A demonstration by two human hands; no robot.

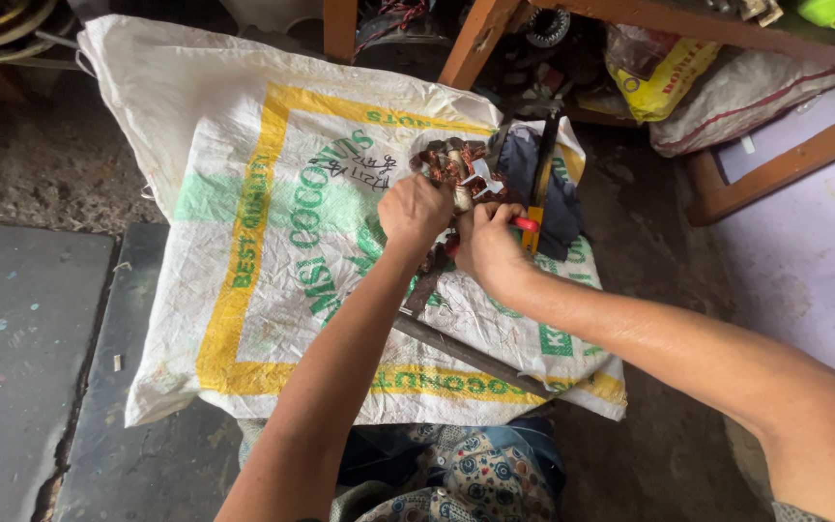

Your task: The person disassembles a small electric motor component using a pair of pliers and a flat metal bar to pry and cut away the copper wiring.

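A large white woven plastic sack [273, 222] with yellow and green borders is lying spread over the floor. Near its far right edge, a rusty brown bundle of copper-coloured motor winding [451, 164] is sitting beside a dark cloth [561, 198]. The left hand [413, 213] is closing over the winding, fingers curled. The right hand [485, 246] is gripping a red-handled tool [524, 223]. The winding is looking stiff, fairly heavy and sharp-edged, best held around its outer ring. A long dark metal bar [466, 350] is lying toward the near edge.
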